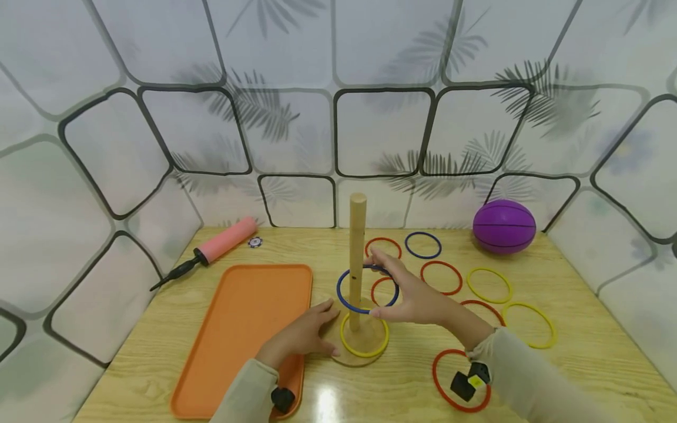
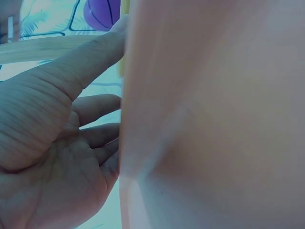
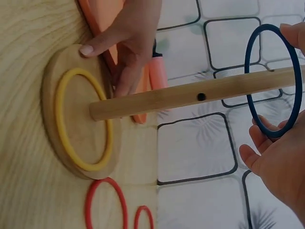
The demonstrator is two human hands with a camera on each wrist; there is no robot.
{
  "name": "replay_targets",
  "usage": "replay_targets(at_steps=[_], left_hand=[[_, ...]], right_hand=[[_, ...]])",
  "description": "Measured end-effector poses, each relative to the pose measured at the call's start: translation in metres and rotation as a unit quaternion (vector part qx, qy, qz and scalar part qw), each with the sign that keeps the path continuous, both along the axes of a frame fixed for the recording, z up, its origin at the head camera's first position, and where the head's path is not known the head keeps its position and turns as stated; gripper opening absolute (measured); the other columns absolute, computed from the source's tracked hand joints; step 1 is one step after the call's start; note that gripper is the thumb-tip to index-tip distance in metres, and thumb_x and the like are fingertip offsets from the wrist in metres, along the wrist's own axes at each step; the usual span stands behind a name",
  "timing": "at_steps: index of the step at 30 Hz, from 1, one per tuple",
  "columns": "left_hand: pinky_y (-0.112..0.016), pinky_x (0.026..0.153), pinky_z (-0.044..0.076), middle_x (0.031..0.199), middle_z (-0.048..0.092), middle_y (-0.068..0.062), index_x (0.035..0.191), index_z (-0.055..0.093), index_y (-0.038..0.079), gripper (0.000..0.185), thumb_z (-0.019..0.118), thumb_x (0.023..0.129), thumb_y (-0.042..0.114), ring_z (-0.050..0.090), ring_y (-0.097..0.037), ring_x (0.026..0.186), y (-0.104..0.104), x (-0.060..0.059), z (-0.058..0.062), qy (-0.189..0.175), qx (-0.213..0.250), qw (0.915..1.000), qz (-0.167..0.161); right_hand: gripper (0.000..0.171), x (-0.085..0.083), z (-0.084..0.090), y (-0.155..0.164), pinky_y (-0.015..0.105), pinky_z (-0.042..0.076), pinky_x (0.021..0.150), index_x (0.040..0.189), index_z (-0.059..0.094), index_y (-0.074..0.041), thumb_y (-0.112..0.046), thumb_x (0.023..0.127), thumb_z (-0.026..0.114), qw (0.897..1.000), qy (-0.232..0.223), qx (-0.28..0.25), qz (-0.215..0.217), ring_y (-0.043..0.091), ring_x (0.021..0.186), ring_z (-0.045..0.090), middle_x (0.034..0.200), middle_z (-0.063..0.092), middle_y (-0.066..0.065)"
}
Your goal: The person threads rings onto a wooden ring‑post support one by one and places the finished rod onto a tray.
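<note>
A wooden peg [image 1: 357, 247] stands upright on a round wooden base [image 1: 344, 356] with a yellow ring [image 1: 364, 352] lying on it. My right hand [image 1: 376, 286] pinches a blue ring [image 1: 344, 299] that encircles the peg about halfway up. In the right wrist view the blue ring [image 3: 251, 76] hangs round the peg [image 3: 190, 95], held between my fingers [image 3: 294, 33] and thumb. My left hand [image 1: 317, 329] rests with straight fingers against the base's left edge; its thumb [image 3: 95, 47] touches the base rim [image 3: 50, 95].
An orange tray [image 1: 248, 317] lies left of the base. A pink pump [image 1: 222, 244] and a small chip [image 1: 255, 242] sit at the back left, a purple ball [image 1: 503, 226] at the back right. Several loose red, yellow and blue rings lie right of the peg.
</note>
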State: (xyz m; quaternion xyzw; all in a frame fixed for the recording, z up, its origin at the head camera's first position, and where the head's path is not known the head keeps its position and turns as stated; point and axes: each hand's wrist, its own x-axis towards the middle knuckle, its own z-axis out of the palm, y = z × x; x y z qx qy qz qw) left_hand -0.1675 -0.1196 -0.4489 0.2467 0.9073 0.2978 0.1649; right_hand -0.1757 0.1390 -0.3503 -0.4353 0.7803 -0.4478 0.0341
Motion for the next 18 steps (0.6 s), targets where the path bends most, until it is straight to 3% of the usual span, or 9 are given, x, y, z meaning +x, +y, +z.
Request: replay_targets(at_steps=[11,18], left_hand=[[-0.051,0.109,0.027,0.152,0.025,-0.02,0.144,0.039,0.006,0.086,0.081,0.074,0.03,0.025,-0.039,0.138,0.0,0.001,0.001,0.0,0.01,0.9999,0.008],[-0.052,0.108,0.027,0.152,0.025,-0.021,0.142,0.041,0.0,0.083,0.08,0.075,0.031,0.024,-0.039,0.138,0.0,0.002,0.002,0.004,0.009,1.0,0.002]], right_hand=[[0.099,0.009,-0.058,-0.004,0.06,0.027,0.103,0.151,0.008,0.0,-0.022,0.082,0.076,0.996,-0.062,0.037,-0.046,0.035,0.133,0.027,0.143,0.034,0.014],[0.102,0.011,-0.083,-0.006,0.058,0.032,0.1,0.149,0.01,0.007,-0.026,0.079,0.077,0.996,-0.026,0.071,-0.048,0.036,0.13,0.029,0.139,0.039,0.016]])
